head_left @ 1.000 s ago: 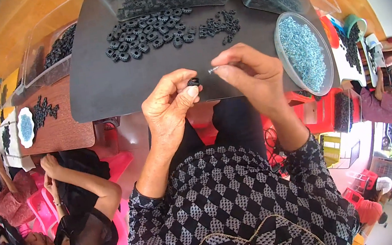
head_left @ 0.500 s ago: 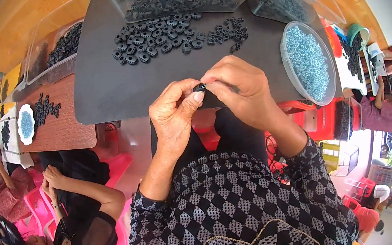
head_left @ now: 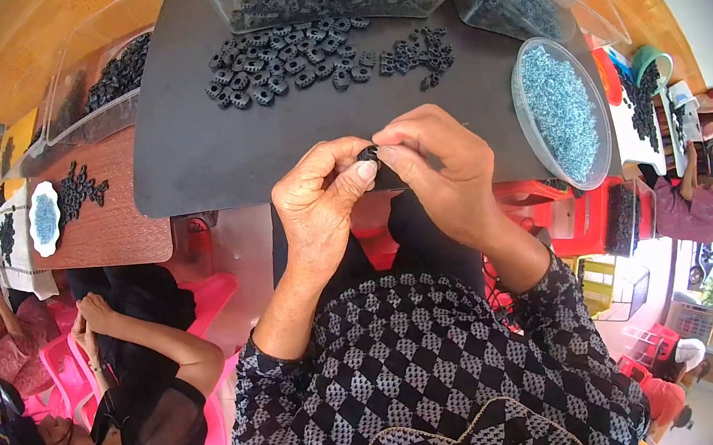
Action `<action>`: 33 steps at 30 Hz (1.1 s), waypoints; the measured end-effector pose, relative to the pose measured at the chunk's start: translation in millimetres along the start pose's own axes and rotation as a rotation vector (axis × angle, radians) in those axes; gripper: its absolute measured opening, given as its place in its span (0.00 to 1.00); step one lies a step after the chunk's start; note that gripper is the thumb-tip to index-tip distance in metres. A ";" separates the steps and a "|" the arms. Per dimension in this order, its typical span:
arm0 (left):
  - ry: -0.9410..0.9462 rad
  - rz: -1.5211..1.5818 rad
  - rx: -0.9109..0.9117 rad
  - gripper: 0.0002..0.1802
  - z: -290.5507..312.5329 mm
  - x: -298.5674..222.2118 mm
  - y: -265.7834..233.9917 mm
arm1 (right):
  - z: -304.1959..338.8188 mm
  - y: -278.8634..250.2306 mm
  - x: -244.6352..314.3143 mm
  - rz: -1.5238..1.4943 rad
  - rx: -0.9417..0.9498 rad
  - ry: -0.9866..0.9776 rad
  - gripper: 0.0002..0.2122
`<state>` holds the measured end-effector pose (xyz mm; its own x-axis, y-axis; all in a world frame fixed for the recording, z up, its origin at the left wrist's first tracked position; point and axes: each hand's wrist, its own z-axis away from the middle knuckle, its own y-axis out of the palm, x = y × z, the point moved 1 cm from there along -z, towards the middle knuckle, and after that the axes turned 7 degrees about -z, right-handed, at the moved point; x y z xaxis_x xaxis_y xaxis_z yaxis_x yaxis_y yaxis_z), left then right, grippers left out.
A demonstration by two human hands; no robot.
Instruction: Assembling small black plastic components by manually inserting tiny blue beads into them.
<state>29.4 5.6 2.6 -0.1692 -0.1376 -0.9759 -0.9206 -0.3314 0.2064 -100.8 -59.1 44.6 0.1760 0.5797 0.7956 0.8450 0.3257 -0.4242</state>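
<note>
My left hand (head_left: 321,193) pinches a small black plastic part (head_left: 367,155) between thumb and forefinger, just past the near edge of the dark table (head_left: 204,161). Against the same part press the thumb and forefinger of my right hand (head_left: 443,161); whether a smaller piece sits between those fingertips is hidden. Beyond my hands lies a spread of black oval plastic parts (head_left: 290,62), with a smaller cluster of little black pieces (head_left: 418,59) to its right. A round clear tub (head_left: 525,124) of small bluish, shiny pieces stands at the table's right edge.
A clear bin (head_left: 329,12) of black parts stands at the back, beside a second clear bin (head_left: 517,8). On the left, a person (head_left: 162,419) sits with hands together by a brown table (head_left: 118,227). Red stools (head_left: 581,220) are at the right.
My right fingertips have come down closer onto the black part, and the right hand has shifted slightly right. My left hand keeps its pinch. The view has tilted a little.
</note>
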 end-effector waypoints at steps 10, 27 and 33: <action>-0.030 0.088 -0.005 0.09 -0.5 4.1 1.1 | 12.7 9.7 -5.4 -0.029 -0.044 -0.141 0.11; -0.051 0.178 0.025 0.09 -7.3 10.0 -5.9 | -14.7 -51.6 -58.3 0.366 -0.204 -0.003 0.06; -0.042 0.125 0.031 0.10 -5.5 9.6 -6.8 | -19.1 -46.6 -70.2 0.616 -0.223 -0.100 0.04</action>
<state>36.0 1.4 -7.9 -0.2973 -0.1363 -0.9450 -0.9017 -0.2853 0.3248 -142.9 -129.3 16.8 0.6218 0.6807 0.3873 0.6910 -0.2440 -0.6804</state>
